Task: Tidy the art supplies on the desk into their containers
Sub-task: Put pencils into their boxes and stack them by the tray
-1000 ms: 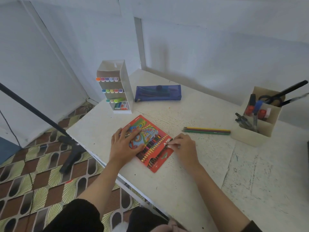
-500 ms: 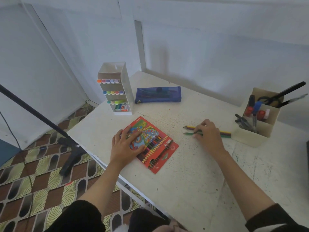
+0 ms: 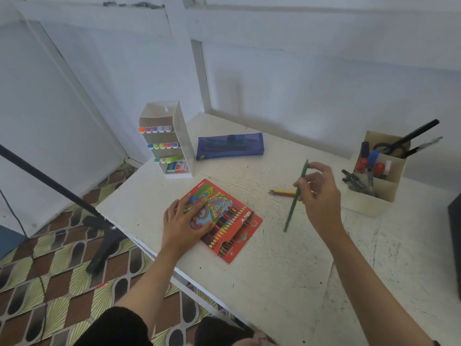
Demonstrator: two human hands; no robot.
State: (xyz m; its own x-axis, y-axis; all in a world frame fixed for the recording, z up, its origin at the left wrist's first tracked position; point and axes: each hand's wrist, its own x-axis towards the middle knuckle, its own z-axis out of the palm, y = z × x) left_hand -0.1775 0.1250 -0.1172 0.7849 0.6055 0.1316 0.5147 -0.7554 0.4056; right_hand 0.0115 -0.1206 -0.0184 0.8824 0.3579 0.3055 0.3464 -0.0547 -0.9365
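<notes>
The green pencil (image 3: 290,213) sits right of centre in my view, grasped by the right grip (image 3: 320,196). The thumb and fingertips pinch it near its upper half, and the other fingers curl loosely behind. It is tilted steeply, with its upper end toward the top of the frame and its lower end down toward the pencil box. I cannot tell whether that lower end touches the counter (image 3: 274,283).

Just left of it, at the centre of the frame, the red pencil box (image 3: 237,221) lies flat on the counter, set at a diagonal. A row of coloured pencils shows through its window. The left grip (image 3: 183,221) is released and lies flat on the box's left half with its fingers spread, pressing down on the printed cover.

Behind the right grip, two loose pencils (image 3: 283,193) lie side by side on the counter, one of them yellow, partly hidden by the fingers.

Further right, a cream organiser box (image 3: 376,196) holds pens, markers and scissors. Toward the upper centre a blue pencil case (image 3: 230,146) lies flat. Beside it on the left, a white marker rack (image 3: 184,136) stands upright with three rows of capped markers. At the left edge a black stand leg (image 3: 50,181) slants down to the patterned floor (image 3: 37,295).
</notes>
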